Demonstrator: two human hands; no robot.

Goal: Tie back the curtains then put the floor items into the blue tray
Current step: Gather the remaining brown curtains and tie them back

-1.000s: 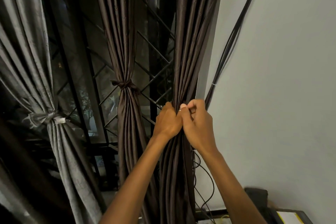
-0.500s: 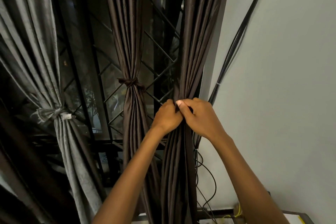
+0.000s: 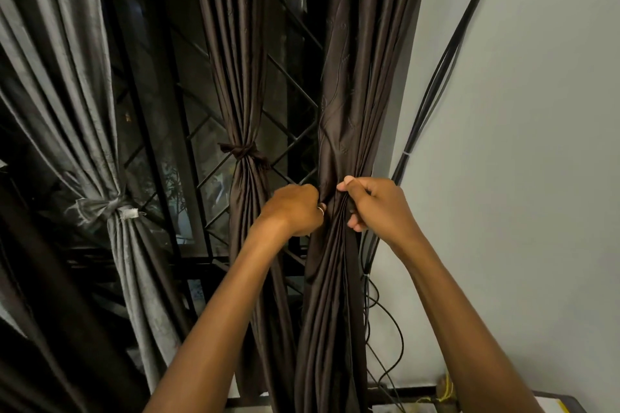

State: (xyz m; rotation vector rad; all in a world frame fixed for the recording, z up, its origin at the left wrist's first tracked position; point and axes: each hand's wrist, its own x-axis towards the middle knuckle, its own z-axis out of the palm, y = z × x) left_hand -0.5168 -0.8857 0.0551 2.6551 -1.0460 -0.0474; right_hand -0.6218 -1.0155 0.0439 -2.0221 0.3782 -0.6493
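Fingers (image 3: pixel 355 224) of the right hand (image 3: pixel 380 208) curl round the gathered folds of the right brown curtain (image 3: pixel 345 94), and the thumb lies across the top of the bunch with its nail showing. Just beside it, the left hand (image 3: pixel 295 209) is closed into a fist on the same cloth from the other side. Its fingertips are buried in the folds and cannot be made out, but a thin ring (image 3: pixel 321 209) shows on one finger. The two hands sit level with each other, a narrow strip of fabric pinched between them. Above the grip the curtain hangs in long pleats, and below it the cloth falls loose toward the floor.

To the left, well apart from the hands, the middle brown curtain (image 3: pixel 241 60) is already cinched by a dark knotted tie (image 3: pixel 243 152). Further left, the grey curtain (image 3: pixel 84 94) is bound with a pale cloth strip (image 3: pixel 110 209). A black window grille (image 3: pixel 292 134) with diagonal bars stands behind the curtains. On the right, black cables (image 3: pixel 432 94) run down the pale wall (image 3: pixel 530 144) close beside the held curtain.
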